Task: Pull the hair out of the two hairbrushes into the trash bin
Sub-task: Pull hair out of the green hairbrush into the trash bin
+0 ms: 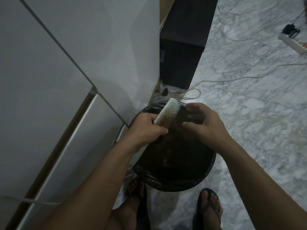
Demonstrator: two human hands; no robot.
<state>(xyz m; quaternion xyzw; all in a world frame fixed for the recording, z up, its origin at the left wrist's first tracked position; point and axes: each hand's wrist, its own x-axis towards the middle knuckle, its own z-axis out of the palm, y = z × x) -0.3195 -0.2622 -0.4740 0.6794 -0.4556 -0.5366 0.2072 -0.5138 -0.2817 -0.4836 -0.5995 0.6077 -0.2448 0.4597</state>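
A white hairbrush [167,112] with pale bristles pointing right is held over the trash bin [174,181], a round bin lined with a black bag. My left hand [147,128] grips the brush at its lower end. My right hand [202,123] hovers just right of the bristles with fingers curled and pinched together; whether it holds hair is too dark to tell. Only one hairbrush is in view.
A white cabinet [66,80] stands at the left, tight against the bin. A dark box [181,47] sits behind. Cables [232,78] and a power strip [294,42] lie on the marble floor at the right. My feet in sandals [209,208] stand just before the bin.
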